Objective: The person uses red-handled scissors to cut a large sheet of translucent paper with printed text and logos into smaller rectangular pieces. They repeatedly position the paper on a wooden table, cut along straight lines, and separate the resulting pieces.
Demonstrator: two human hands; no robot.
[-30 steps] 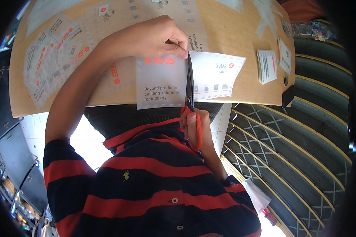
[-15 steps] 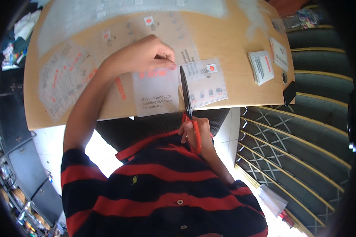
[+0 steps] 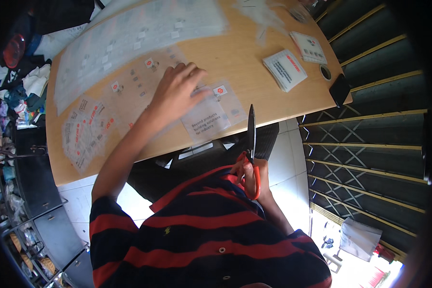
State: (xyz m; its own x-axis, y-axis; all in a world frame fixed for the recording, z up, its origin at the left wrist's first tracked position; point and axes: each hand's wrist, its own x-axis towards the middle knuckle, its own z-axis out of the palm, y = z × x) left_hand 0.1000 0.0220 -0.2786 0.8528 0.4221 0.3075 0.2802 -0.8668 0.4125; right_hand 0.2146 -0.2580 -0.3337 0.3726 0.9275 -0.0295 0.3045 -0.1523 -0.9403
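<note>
My left hand [image 3: 177,89] hovers over a translucent printed sheet [image 3: 207,126] near the table's front edge, its fingers loosely spread and its thumb apart. Under and beside that piece lies another clear sheet [image 3: 234,103] with a small white-and-orange square label. In my right hand [image 3: 245,174] is a pair of scissors [image 3: 252,132] with red handles. Their dark blades look closed or nearly so and point away from me, just off the table edge and apart from the sheets. Palm and lower fingers of the right hand are partly hidden behind the handles.
Loose printed film pieces [image 3: 84,132] lie at the left of the table [image 3: 245,62], long film sheets [image 3: 144,33] at the back. On the right are two stacks of cut pieces [image 3: 284,71] [image 3: 308,47] and a black phone [image 3: 340,90]. A folding metal gate [image 3: 365,139] stands beyond.
My left hand has gone from a pinch at the sheet's top edge to spread fingers. The scissors have moved right, away from the sheet. The whole view has shifted and turned.
</note>
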